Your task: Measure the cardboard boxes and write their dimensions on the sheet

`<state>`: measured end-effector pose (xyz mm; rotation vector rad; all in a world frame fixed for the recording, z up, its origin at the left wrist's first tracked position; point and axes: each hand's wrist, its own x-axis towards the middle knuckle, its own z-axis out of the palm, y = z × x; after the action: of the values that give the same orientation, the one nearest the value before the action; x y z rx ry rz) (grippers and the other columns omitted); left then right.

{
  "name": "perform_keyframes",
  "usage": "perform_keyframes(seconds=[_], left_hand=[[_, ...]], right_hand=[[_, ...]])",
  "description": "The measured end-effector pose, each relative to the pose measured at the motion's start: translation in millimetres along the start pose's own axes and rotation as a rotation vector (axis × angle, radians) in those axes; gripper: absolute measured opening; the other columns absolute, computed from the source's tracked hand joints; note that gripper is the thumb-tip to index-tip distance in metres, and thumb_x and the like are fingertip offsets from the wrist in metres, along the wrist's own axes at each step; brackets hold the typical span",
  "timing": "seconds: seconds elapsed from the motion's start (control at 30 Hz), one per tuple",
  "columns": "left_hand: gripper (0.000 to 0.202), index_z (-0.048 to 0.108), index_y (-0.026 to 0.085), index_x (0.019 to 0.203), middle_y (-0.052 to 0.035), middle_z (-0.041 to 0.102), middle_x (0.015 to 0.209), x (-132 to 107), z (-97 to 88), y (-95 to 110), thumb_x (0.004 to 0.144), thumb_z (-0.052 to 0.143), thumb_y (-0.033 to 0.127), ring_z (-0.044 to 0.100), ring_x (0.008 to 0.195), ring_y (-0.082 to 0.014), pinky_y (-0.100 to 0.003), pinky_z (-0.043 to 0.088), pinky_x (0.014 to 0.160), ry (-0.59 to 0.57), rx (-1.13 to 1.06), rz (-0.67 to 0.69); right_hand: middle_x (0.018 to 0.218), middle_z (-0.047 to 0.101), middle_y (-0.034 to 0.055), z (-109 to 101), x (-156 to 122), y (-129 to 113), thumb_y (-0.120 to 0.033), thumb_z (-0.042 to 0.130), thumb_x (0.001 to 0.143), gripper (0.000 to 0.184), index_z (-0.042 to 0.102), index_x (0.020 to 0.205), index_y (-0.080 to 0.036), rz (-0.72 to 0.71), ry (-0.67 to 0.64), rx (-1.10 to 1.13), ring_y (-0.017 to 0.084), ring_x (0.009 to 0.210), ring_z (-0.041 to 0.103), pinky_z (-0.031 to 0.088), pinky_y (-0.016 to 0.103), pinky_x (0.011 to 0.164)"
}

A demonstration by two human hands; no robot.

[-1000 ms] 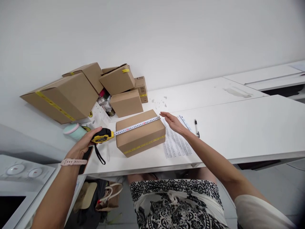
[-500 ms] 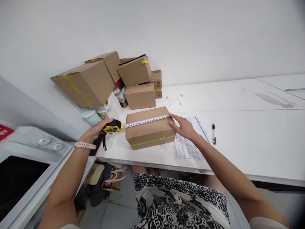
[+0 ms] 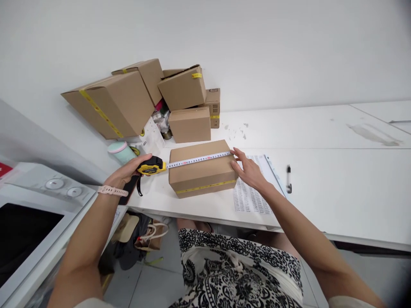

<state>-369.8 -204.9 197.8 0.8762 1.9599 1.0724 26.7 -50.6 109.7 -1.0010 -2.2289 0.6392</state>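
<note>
- My left hand (image 3: 128, 169) grips a yellow-and-black tape measure (image 3: 150, 167) at the left of a cardboard box (image 3: 199, 175), its blade (image 3: 196, 161) lying across the top.
- My right hand (image 3: 249, 170), just beside the blade's tip a second ago, now touches the box's right edge there, fingers loosely parted; the tip seems steadied.
- White table (image 3: 337, 184): printed sheet (image 3: 252, 201), pen (image 3: 289, 179) to the right.
- Beyond: piled cartons (image 3: 128, 100), white wall (image 3: 272, 51).

A white table (image 3: 337, 184) carries cardboard boxes (image 3: 202, 171), paper (image 3: 252, 201), a pen (image 3: 289, 179).
</note>
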Motion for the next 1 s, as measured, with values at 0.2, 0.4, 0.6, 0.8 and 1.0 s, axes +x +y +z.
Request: perform_keyframes(seconds=[0.2, 0.4, 0.6, 0.8, 1.0], left_hand=[[0.050, 0.077, 0.018, 0.086, -0.0063, 0.080, 0.084, 4.1, -2.6, -2.5, 0.061, 0.077, 0.062, 0.073, 0.072, -0.0245, -0.028, 0.057, 0.054, -0.029, -0.030, -0.023], [0.049, 0.076, 0.018, 0.084, -0.0069, 0.079, 0.080, 0.4, -0.9, -0.1, 0.062, 0.077, 0.061, 0.073, 0.069, -0.0251, -0.030, 0.058, 0.052, -0.020, -0.026, -0.032], [0.048, 0.076, 0.017, 0.085, -0.0074, 0.079, 0.081, -2.0, 0.9, 1.7, 0.064, 0.076, 0.060, 0.074, 0.069, -0.0248, -0.030, 0.058, 0.054, -0.024, -0.026, -0.032], [0.045, 0.075, 0.016, 0.085, -0.0071, 0.079, 0.082, -4.4, 2.1, 2.8, 0.066, 0.075, 0.056, 0.072, 0.068, -0.0232, -0.027, 0.054, 0.050, -0.016, -0.048, -0.040], [0.045, 0.072, 0.016, 0.078, -0.0048, 0.075, 0.070, -7.4, 8.1, 4.5, 0.062, 0.076, 0.058, 0.068, 0.061, -0.0209, -0.026, 0.050, 0.045, 0.014, -0.061, -0.010]], right_hand=[[0.149, 0.050, 0.0040, -0.1, -1.1, -1.2, -0.042, 0.034, 0.098, 0.057, 0.020, 0.152, -0.032, 0.008, -0.004, 0.005, 0.027, 0.115, 0.065, 0.050, 0.055, 0.097], [0.149, 0.051, 0.0047, 1.4, -1.0, 1.4, -0.044, 0.034, 0.098, 0.059, 0.018, 0.153, -0.033, -0.007, 0.009, 0.021, 0.028, 0.112, 0.066, 0.052, 0.055, 0.094], [0.151, 0.048, 0.0030, 1.2, -1.2, 0.9, -0.045, 0.035, 0.098, 0.058, 0.020, 0.152, -0.033, 0.033, -0.012, 0.039, 0.028, 0.112, 0.066, 0.051, 0.054, 0.095], [0.150, 0.050, 0.0046, 0.7, -1.5, 1.0, -0.046, 0.034, 0.097, 0.057, 0.024, 0.151, -0.033, 0.023, -0.009, 0.053, 0.028, 0.108, 0.067, 0.052, 0.053, 0.093], [0.148, 0.051, 0.0054, 3.4, -2.8, 5.3, -0.047, 0.035, 0.097, 0.054, 0.030, 0.149, -0.033, 0.033, -0.013, 0.069, 0.028, 0.109, 0.066, 0.051, 0.053, 0.093]])
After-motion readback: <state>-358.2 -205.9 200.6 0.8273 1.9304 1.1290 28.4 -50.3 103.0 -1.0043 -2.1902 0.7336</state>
